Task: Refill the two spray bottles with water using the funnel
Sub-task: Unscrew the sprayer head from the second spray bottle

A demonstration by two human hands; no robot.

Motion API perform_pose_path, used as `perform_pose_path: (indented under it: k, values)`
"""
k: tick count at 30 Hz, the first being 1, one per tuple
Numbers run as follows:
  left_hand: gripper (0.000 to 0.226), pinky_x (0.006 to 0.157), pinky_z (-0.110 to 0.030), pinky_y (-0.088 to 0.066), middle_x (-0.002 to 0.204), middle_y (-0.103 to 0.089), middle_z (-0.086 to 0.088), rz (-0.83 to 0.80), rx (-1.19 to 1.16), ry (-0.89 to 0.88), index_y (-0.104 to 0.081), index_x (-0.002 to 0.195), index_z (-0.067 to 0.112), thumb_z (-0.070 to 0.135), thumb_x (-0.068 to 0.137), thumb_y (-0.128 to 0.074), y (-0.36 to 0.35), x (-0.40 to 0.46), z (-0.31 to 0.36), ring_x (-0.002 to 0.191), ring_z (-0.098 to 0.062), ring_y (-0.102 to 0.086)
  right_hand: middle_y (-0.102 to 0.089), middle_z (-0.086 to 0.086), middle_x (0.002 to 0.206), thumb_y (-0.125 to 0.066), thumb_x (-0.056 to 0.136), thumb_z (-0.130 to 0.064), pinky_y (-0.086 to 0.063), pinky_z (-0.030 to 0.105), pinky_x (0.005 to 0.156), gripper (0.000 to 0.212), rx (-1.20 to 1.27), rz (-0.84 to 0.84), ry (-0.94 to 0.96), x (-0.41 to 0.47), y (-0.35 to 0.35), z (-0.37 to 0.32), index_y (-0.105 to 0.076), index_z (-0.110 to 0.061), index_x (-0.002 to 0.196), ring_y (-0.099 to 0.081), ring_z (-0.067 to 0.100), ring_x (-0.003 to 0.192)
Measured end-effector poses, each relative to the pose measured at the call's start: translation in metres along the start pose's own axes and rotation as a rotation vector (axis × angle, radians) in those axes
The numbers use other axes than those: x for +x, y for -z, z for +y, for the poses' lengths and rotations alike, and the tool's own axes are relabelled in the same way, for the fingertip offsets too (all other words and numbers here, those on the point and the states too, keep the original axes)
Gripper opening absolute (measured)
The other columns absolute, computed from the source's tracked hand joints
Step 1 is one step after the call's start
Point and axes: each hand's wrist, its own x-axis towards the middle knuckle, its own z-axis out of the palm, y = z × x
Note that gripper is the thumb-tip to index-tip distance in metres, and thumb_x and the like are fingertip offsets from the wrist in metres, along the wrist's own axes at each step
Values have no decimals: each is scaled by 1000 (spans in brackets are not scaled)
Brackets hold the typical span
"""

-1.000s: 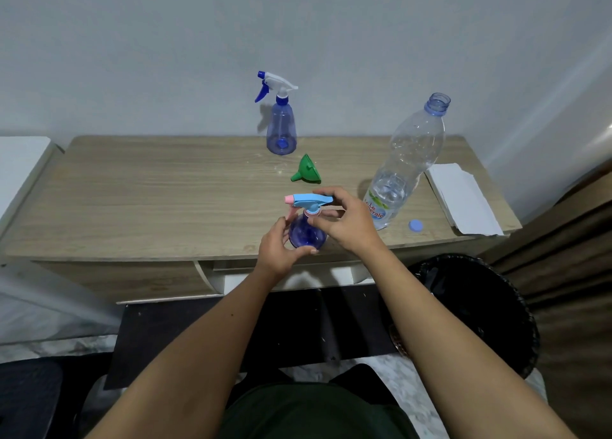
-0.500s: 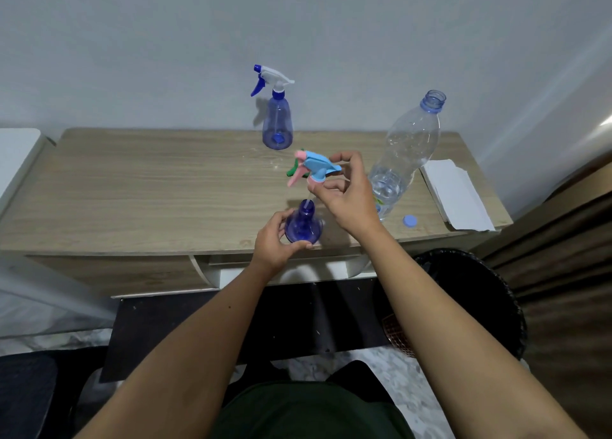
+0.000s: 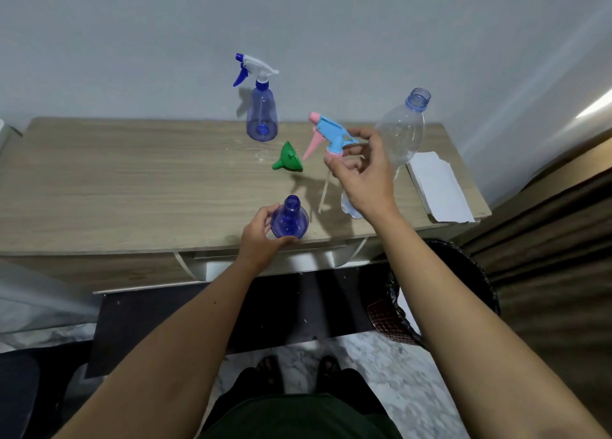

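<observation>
The left hand (image 3: 261, 236) steadies the opened spray bottle (image 3: 289, 219) at the counter (image 3: 132, 180) edge while the right hand (image 3: 362, 177) pinches its lifted trigger head (image 3: 332, 137) clear (funnel (image 3: 288, 158) lies just beyond), freeing the neck for filling.

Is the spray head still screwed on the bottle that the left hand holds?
No, the right hand holds the spray head up, clear of the open bottle.
</observation>
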Motion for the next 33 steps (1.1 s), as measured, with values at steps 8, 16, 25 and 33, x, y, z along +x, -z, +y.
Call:
perform_pose_path:
  k: [8,16,25,33]
  values:
    - [87,96,-18,-54,123,-73,-4,-24,55,10,-57,135,11,15,59,-101,1,4,-1,107,5,-70,-62,-7,84,-80,89,-13,-54,27,72,47,-248,-66,-172,-25,-6,92,-62,-23,131,-55,4,60]
    - [91,102,-19,-51,131,-67,-5,0,76,9,-55,138,5,22,59,-96,-2,2,-2,116,-1,-66,-58,-13,85,-73,97,-17,-45,13,75,55,-327,-69,-313,-19,-25,127,-53,-11,148,-56,-1,72]
    - [99,109,-33,-53,139,-66,-2,-1,78,-9,-55,141,12,41,55,-95,-1,-1,1,127,-14,-65,-72,13,123,-69,96,-21,-51,39,104,60,-529,-156,-259,-13,-37,145,-51,-15,153,-67,30,113]
    - [88,106,-19,-49,140,-64,-4,1,99,-5,-54,143,8,9,67,-98,-1,1,-2,126,-8,-63,-72,14,128,-69,97,-22,-53,44,105,56,-563,-146,-215,-15,-37,146,-54,-12,150,-68,30,116]
